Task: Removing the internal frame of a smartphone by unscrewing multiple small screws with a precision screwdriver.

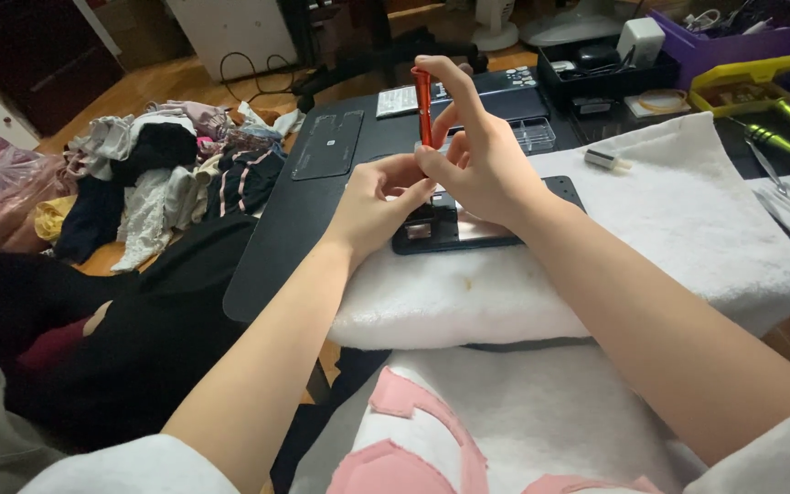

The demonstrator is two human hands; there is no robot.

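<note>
A black phone (541,212) lies on a folded white towel (669,220) on a black lap desk (267,238). My right hand (477,155) holds a red screwdriver (423,101) upright over the phone's left end, one finger on its top. My left hand (378,206) rests on the phone's left end, its fingers steadying the lower part of the tool. The screwdriver's tip is hidden behind my fingers.
A black back cover (327,144) lies on the desk at the far left. A small clear tray (534,134), a white small part (607,160), green tools (784,144) and a yellow case (744,84) sit to the right. Piled clothes (153,174) lie at the left.
</note>
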